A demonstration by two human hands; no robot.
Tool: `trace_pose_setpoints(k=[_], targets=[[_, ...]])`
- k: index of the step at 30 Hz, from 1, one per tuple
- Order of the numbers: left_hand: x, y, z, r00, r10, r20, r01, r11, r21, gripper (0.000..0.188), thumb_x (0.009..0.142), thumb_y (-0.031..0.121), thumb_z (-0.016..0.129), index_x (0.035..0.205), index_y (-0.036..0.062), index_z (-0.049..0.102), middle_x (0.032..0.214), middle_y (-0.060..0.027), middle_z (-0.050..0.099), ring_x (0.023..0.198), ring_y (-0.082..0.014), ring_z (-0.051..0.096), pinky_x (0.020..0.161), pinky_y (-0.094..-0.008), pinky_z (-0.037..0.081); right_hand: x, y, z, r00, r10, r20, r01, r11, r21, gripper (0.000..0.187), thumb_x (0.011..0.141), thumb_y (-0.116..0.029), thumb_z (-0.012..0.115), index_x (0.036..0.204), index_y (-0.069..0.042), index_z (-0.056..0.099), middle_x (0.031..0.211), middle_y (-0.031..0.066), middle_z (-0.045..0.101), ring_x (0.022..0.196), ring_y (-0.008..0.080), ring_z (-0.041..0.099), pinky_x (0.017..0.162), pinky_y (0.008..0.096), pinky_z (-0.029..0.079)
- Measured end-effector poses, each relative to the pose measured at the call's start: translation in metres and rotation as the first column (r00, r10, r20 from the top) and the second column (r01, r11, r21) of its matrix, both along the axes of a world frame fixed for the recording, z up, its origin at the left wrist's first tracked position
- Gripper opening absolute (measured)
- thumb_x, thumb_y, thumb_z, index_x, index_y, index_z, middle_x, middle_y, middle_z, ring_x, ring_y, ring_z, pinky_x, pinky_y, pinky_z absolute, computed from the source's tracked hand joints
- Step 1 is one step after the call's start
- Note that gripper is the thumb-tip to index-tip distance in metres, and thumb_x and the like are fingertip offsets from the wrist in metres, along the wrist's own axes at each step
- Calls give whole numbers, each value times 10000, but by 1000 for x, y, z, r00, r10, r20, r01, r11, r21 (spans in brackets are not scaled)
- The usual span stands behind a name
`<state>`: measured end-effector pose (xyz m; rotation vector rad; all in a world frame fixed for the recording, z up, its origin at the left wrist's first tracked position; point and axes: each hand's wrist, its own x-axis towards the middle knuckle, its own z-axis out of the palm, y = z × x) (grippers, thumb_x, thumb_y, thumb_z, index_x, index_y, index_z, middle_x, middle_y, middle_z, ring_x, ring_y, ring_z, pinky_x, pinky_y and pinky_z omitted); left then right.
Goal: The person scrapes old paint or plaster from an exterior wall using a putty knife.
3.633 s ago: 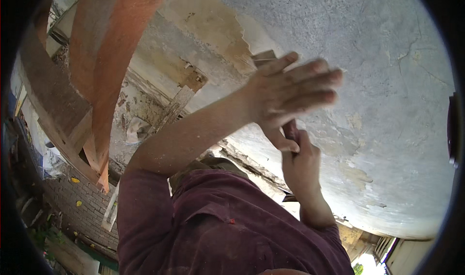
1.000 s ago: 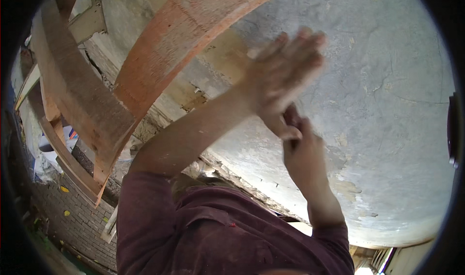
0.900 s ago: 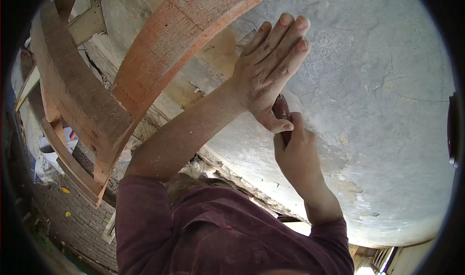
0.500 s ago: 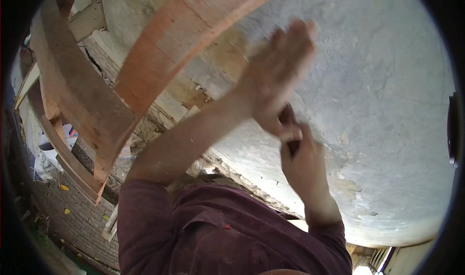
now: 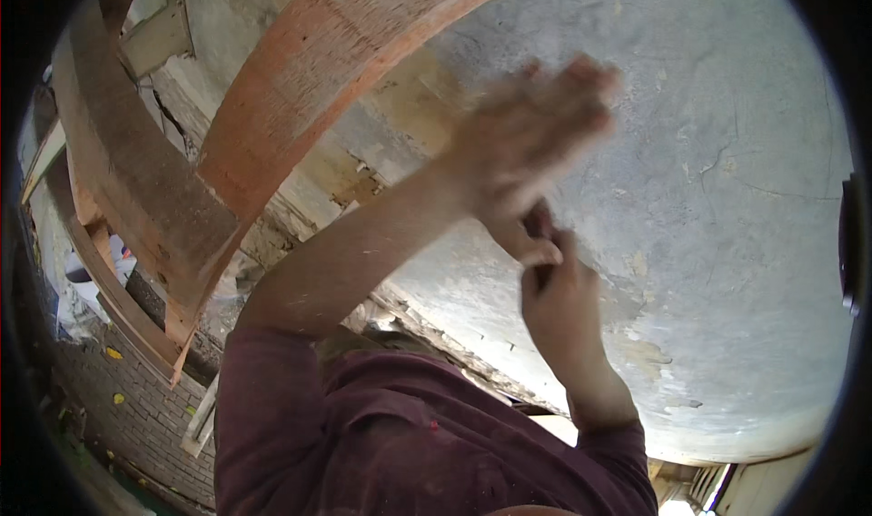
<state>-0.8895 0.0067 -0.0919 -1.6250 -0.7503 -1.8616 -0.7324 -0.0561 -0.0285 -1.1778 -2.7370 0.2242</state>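
My left hand (image 5: 536,134) is raised in front of the wall, blurred by motion, its fingers stretched out toward the upper right. Its thumb side reaches down to my right hand (image 5: 561,289), which is closed just below it. The two hands meet around the left thumb. Something dark reddish (image 5: 540,218) shows between them; whether it is shaded fingers or a held thing I cannot tell. Fine specks lie on the left forearm (image 5: 363,234).
A curved reddish wooden beam (image 5: 282,89) arches at upper left, joined to a darker beam (image 5: 145,162). Behind my hands stands a grey, peeling plaster wall (image 5: 727,153). Brick paving (image 5: 136,416) with yellow leaves lies at lower left, near a white bucket-like container (image 5: 84,267).
My left hand has shifted slightly right and down, its fingers still stretched out. The right hand stays closed against its thumb side. The view has moved a little.
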Motion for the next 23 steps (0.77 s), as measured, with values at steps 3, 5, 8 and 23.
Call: trace_pose_setpoints(k=[3,5,8,23], targets=[[-30,-11,-15,986,149,77,-143,987,-74,986,722,793,244,1424,125,59,1477,-128,67,1369,-257,47,1100,-427,29,-24,4,-8,996,48,79,-47,999,-8,201,815,-33,495,991,19,414,703,268,572,638,431,580,532,494,448],[-2,-9,-14,989,-30,142,26,999,29,979,731,781,244,1421,107,71,1479,-119,73,1368,-261,57,1096,-444,29,-8,-15,5,1000,13,7,-13,999,-35,186,815,-38,497,978,12,424,708,263,574,634,437,576,530,494,449],[15,-12,2,999,4,47,0,997,-77,989,726,789,230,1416,92,103,1476,-133,75,1365,-264,75,1091,-473,53,4,-5,15,999,29,32,-30,999,36,188,811,-43,501,976,9,427,716,260,577,639,432,580,534,496,451],[-18,-10,1,982,190,19,-188,980,-69,952,752,768,143,1420,95,58,1479,-120,75,1364,-300,66,1097,-458,49,-7,11,-3,997,60,51,-64,994,84,241,796,-10,509,1016,-5,409,655,251,567,576,399,596,480,457,453]])
